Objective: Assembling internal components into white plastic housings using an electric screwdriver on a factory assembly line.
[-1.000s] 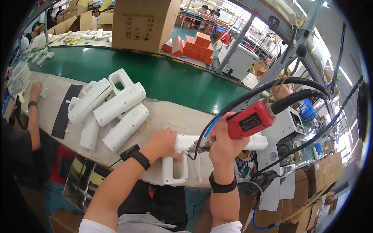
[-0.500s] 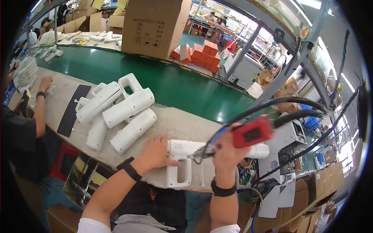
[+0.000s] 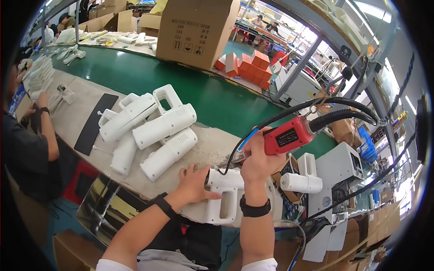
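Note:
My right hand (image 3: 258, 158) is wrapped round a red electric screwdriver (image 3: 288, 135) with a black cable. Its metal nose points left, close to the far edge of a white plastic housing (image 3: 226, 177); the exact tip contact is unclear. This housing lies on the near edge of the bench, its loop handle (image 3: 221, 207) toward me. My left hand (image 3: 193, 183) steadies its left end, thumb across the handle's base and fingers curving round behind. Several more white housings (image 3: 165, 126) are heaped to the left of it.
One white handled housing (image 3: 302, 182) stands apart on the right, near a grey machine (image 3: 337, 167). Beyond the bench runs a green belt (image 3: 135, 67) carrying a large carton (image 3: 194, 31) and orange boxes (image 3: 253, 65). A black strip (image 3: 96, 124) lies left; a co-worker (image 3: 29, 149) works there.
My right hand and the screwdriver have shifted left and away over the housing. My left hand stays at the housing's end. The whole view has swung slightly. The co-worker's hand has drawn left.

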Demonstrator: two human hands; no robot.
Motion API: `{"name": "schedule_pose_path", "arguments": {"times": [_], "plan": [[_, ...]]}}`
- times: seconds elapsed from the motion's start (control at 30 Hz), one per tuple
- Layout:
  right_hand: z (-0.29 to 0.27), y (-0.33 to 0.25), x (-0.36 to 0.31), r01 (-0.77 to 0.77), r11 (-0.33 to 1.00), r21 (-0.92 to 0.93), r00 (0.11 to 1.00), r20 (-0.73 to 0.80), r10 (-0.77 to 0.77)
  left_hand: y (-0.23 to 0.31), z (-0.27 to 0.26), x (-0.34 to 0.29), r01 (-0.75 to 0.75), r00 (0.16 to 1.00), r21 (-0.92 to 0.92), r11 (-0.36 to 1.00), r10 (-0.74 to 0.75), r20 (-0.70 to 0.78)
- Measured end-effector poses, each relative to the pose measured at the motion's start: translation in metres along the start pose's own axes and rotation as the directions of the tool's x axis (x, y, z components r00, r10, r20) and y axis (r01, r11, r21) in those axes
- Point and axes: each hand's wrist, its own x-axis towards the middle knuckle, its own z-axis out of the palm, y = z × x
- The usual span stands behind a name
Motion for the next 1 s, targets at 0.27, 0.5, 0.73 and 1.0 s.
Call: {"name": "schedule_pose_path", "arguments": {"times": [0.27, 0.5, 0.73, 1.0], "plan": [[0.008, 0.005, 0.003, -0.007, 1.000, 0.029, 0.998, -0.063, 0.009, -0.007, 0.008, 0.002, -0.046, 0.995, -0.066, 0.997, 0.039, -0.097], [0.005, -0.007, 0.000, 0.004, 1.000, 0.023, 0.999, -0.053, -0.002, -0.001, 0.004, -0.002, -0.061, 0.985, -0.174, 0.983, 0.031, -0.169], [0.001, -0.032, -0.010, -0.013, 0.996, 0.092, 1.000, -0.018, 0.014, 0.006, 0.002, -0.001, -0.348, 0.857, -0.216, 0.912, 0.217, -0.467], [-0.006, -0.054, -0.019, 0.028, 0.994, 0.109, 1.000, -0.012, -0.027, 0.014, -0.006, -0.014, -0.364, 0.836, -0.325, 0.873, 0.152, -0.527]]}}
